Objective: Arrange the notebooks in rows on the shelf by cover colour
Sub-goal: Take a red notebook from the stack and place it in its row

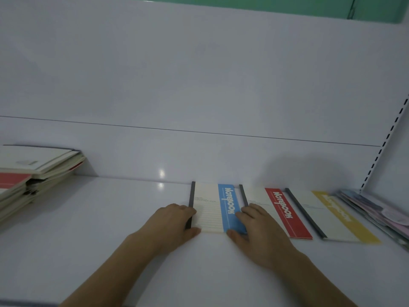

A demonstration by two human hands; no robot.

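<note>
1. Head view, nearest item: two bare forearms are seen rising from the front edge of the white shelf [88, 218] toward its middle.
2. Left hand [174, 220]: laid at the dark spine and near left corner of the blue notebook [215, 208]; its fingers are curled against the spine edge, with the thumb at the notebook's near edge, so the cover is gripped from the left.
3. Right hand [254, 227]: laid on the blue band at the same notebook's right side; its fingers are bent over the cover and the thumb is set at the near edge, so the notebook is held from the right.
4. Blue notebook: laid flat on the shelf, mid-depth, right of centre.
5. Red notebook [278, 211]: laid flat just beside the blue one, toward the right edge.
6. Yellow notebook [332, 216]: laid flat next in the row, further right.
7. Pastel stack [376, 209]: fanned at the right edge of the shelf; details are blurred.
8. Mixed pile of notebooks [33, 173]: stacked unevenly at the left edge, well apart from the row.
9. Back panel [199, 74]: white, with a slotted upright [385, 142] at the far right corner.
</note>
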